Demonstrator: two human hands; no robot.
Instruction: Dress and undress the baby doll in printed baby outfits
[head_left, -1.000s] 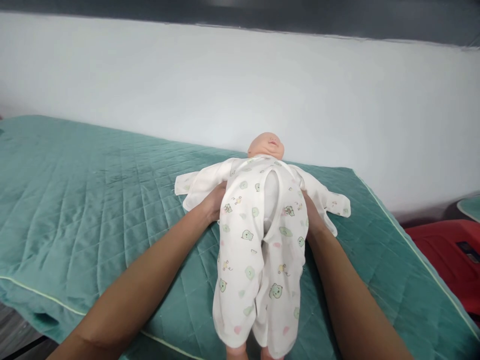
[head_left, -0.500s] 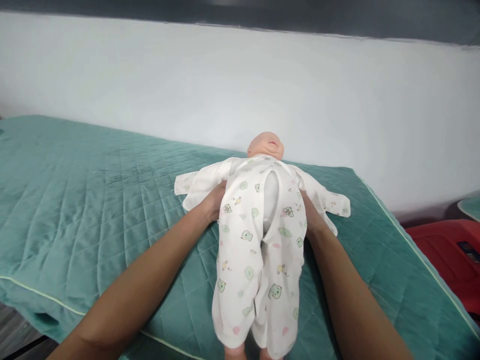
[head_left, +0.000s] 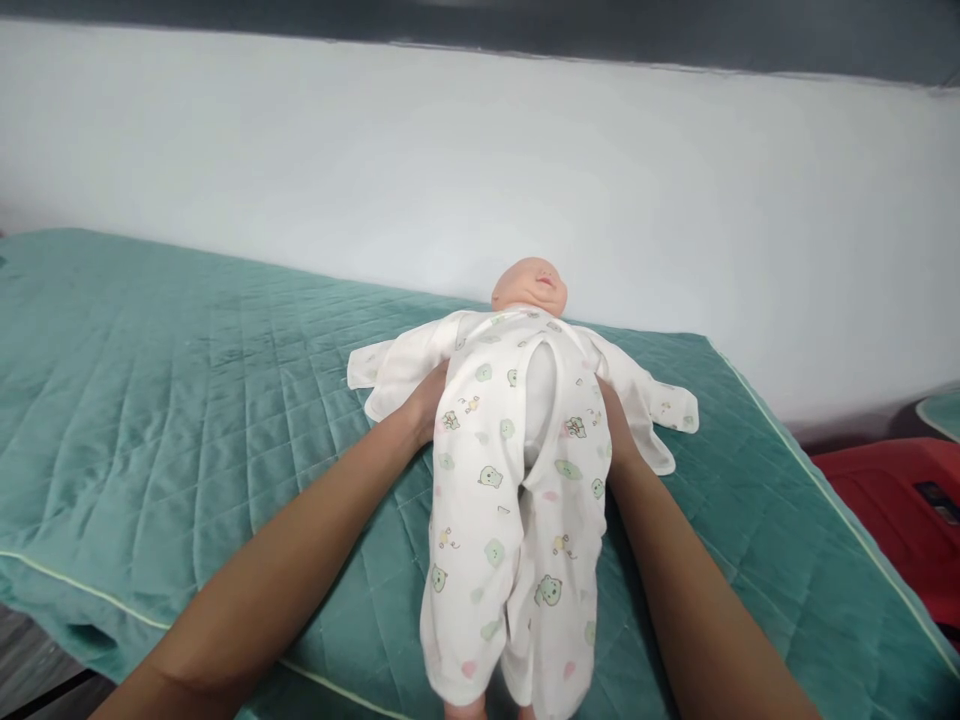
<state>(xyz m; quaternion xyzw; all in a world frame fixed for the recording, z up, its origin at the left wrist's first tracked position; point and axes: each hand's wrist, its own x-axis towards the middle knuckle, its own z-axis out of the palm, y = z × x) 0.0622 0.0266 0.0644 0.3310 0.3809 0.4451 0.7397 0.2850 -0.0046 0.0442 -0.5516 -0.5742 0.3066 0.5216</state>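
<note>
A baby doll (head_left: 529, 285) lies on its back in the middle of the view, its head toward the wall. It wears a white printed shirt with long sleeves (head_left: 634, 385) spread out to both sides. White split-crotch baby pants (head_left: 487, 480) with green bear prints cover its legs, and the feet show at the bottom edge. My left hand (head_left: 430, 400) is at the left side of the doll's waist, its fingers hidden behind the pants. At the opposite side of the waist is my right hand (head_left: 616, 420), its fingers likewise out of sight behind the cloth.
Green quilted bedding (head_left: 225, 380) spreads under the doll, with a piped edge at front and right. A white wall (head_left: 375, 160) stands close behind the doll's head. To the right of the bed is a red plastic item (head_left: 885, 510).
Both hands stay at the doll's waist. The doll and pants appear shifted very slightly up and left in view; otherwise little differs.
</note>
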